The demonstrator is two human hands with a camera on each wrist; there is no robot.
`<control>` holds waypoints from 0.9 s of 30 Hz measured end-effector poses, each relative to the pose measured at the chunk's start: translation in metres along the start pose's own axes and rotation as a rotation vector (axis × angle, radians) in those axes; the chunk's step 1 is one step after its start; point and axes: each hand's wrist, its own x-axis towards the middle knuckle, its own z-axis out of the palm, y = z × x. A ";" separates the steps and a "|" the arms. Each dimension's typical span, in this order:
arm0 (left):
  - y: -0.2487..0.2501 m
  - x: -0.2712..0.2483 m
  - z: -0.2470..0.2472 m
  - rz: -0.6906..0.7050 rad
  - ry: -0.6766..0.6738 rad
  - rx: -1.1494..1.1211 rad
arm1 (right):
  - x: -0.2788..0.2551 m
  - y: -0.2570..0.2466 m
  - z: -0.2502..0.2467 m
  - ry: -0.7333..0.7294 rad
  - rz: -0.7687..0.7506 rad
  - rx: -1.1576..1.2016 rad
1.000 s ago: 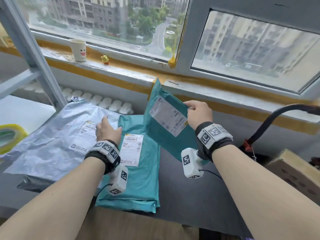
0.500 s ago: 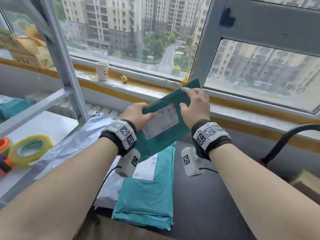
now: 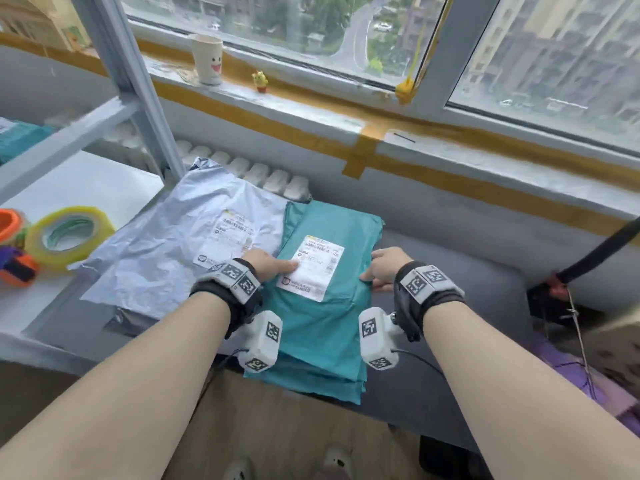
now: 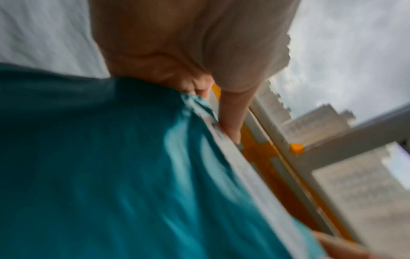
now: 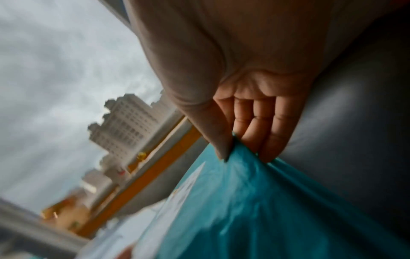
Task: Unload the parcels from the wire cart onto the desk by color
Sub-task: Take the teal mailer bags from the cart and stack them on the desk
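A teal parcel with a white label lies flat on top of a stack of teal parcels on the dark desk. My left hand holds its left edge, with the thumb on the label. My right hand pinches its right edge. In the left wrist view the left hand has its thumb on top of the teal parcel and its fingers curled at the edge. In the right wrist view the right hand pinches the teal parcel between thumb and fingers. A silver parcel lies just left of the stack.
A white shelf with a grey metal post stands on the left and carries a yellow tape roll. On the window sill are a paper cup and a small toy. A black hose rises at the right.
Both hands have lowered the teal parcel from the air in front of the window down flat onto the teal stack. The view has tilted down.
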 end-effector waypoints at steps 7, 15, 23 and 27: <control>-0.007 -0.003 0.021 0.076 0.054 0.067 | 0.026 0.041 0.012 0.136 0.022 -0.047; -0.002 0.002 0.016 0.110 0.133 0.063 | 0.010 0.036 0.022 0.140 -0.058 -0.041; 0.000 -0.001 0.017 0.138 0.122 0.127 | 0.005 0.037 0.023 0.131 -0.074 0.071; 0.018 -0.015 0.015 0.266 0.191 0.234 | -0.012 0.042 0.009 0.263 -0.112 -0.017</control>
